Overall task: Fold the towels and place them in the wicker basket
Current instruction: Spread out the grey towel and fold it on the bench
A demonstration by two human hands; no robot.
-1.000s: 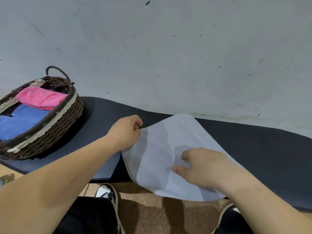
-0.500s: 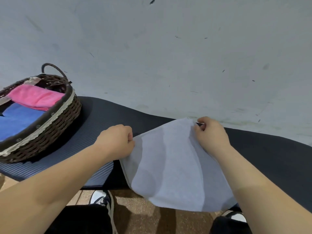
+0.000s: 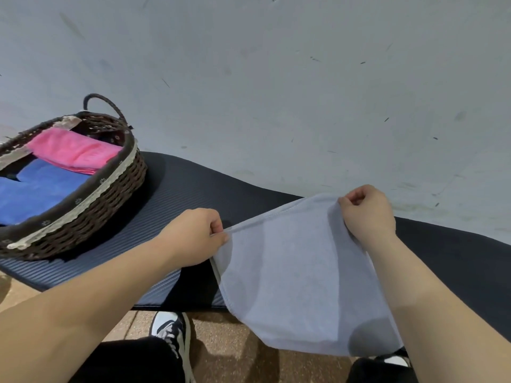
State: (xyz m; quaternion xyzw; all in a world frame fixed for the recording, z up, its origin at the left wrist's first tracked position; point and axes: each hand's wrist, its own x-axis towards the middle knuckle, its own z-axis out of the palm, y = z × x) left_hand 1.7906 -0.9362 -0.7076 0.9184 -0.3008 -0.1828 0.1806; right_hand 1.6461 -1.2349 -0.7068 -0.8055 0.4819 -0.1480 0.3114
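One dark mat (image 3: pixel 193 194), scuffed grey wall (image 3: pixel 276 78)

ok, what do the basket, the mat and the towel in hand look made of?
Basket: dark brown woven wicker or rattan, going by its ridged weave; dark fabric liner with a pale lace trim at the rim.
Mat: dark, matte, finely ribbed, probably foam or rubber.
Towel: pale grey-blue soft cloth with a stitched hem, likely microfibre; it drapes limply between the left hand and right hand.

wall (image 3: pixel 276 78): pale grey, lightly scuffed, filling the upper frame | mat (image 3: pixel 193 194): dark ribbed, lying along the wall's foot | floor (image 3: pixel 229 341): brown speckled, showing below the mat's edge
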